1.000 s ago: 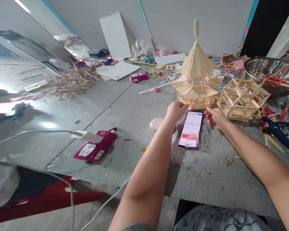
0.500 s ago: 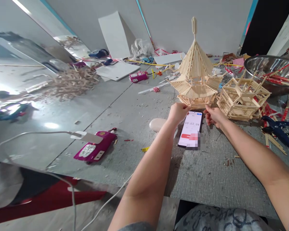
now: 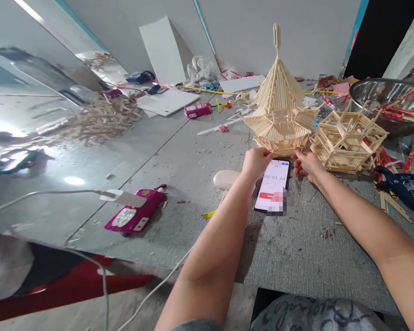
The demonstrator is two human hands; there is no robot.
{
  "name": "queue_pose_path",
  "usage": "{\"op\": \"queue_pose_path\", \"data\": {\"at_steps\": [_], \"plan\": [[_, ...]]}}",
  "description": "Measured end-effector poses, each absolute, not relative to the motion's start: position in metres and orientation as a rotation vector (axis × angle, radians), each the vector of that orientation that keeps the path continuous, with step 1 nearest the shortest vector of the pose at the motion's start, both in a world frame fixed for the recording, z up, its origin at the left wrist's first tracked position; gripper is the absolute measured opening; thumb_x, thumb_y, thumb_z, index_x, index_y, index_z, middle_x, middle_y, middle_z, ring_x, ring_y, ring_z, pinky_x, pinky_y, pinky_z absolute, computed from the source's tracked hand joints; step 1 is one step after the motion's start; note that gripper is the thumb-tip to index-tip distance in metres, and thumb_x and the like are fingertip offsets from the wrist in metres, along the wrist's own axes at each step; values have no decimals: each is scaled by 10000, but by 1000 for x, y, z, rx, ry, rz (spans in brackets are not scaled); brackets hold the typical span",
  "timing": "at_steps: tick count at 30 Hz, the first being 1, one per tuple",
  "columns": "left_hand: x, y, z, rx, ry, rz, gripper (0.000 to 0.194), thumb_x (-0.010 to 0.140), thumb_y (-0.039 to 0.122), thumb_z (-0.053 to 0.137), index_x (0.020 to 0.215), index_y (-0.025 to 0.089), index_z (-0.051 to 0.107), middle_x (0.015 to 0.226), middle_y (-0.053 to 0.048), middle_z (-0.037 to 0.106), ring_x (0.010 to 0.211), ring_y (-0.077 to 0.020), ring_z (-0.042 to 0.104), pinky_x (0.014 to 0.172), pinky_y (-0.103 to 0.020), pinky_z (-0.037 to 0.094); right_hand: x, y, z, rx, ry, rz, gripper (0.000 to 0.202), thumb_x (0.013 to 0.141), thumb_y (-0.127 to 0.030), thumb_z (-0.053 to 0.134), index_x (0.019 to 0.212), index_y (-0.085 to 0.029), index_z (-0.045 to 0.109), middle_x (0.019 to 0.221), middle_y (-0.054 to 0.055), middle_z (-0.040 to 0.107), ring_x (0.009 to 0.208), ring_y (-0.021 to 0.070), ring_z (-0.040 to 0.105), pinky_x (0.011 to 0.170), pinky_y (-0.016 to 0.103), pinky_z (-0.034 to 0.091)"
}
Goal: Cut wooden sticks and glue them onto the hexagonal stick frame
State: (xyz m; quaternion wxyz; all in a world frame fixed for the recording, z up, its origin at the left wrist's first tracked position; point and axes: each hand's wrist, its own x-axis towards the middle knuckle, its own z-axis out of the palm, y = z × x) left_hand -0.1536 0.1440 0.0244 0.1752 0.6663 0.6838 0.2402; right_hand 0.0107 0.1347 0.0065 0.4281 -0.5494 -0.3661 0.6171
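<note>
A pagoda model [image 3: 278, 94] built of thin pale wooden sticks stands upright on the table, with a steep roof and a flared lower eave. My left hand [image 3: 256, 162] is closed in a pinch at the front left of its base. At the front right of the base, my right hand [image 3: 307, 164] pinches the edge with curled fingers. A phone [image 3: 266, 186] showing a running timer lies flat between my wrists, just in front of the model. Right of the pagoda sits a six-sided stick frame [image 3: 348, 143], open at the top. My fingertips are partly hidden against the sticks.
A steel bowl [image 3: 372, 89] with red-wrapped sticks stands back right, near blue-handled cutters [image 3: 402, 188]. A purple power strip [image 3: 138, 211] with a white plug and cable lies left. Beside my left forearm is a pale oval object [image 3: 224, 179]. Loose sticks [image 3: 103, 122] are heaped far left.
Both hands stay at the base of the pagoda model, almost unmoved. The whole view has shifted very slightly.
</note>
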Motion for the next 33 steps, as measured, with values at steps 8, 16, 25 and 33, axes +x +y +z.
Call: {"op": "queue_pose_path", "data": {"at_steps": [8, 16, 25, 33], "plan": [[-151, 144, 20, 1864, 1944, 738, 234, 712, 303, 506, 655, 153, 676, 479, 4, 559, 544, -132, 545, 596, -232, 416, 11, 132, 7, -1144, -715, 1660, 178, 900, -214, 441, 736, -157, 479, 476, -45, 533, 454, 96, 598, 474, 209, 521], [-150, 147, 18, 1891, 1958, 719, 232, 709, 293, 485, 646, 151, 657, 503, -3, 576, 569, -136, 560, 596, -228, 421, 10, 132, 9, -1255, -728, 1597, 151, 883, -151, 459, 732, -155, 471, 513, -38, 564, 501, 96, 624, 487, 185, 513], [-146, 147, 20, 1873, 1977, 700, 221, 708, 298, 500, 662, 159, 666, 569, -18, 621, 636, -153, 602, 622, -236, 440, 9, 136, 13, -1430, -753, 1557, 167, 893, -230, 457, 747, -150, 467, 434, -43, 522, 383, 91, 556, 377, 176, 445], [-146, 146, 19, 1876, 1962, 693, 213, 713, 285, 504, 646, 156, 661, 565, -22, 616, 638, -157, 599, 625, -246, 438, 10, 141, 6, -1430, -799, 1565, 223, 911, -254, 420, 721, -149, 473, 425, -47, 506, 361, 83, 532, 364, 183, 436]]}}
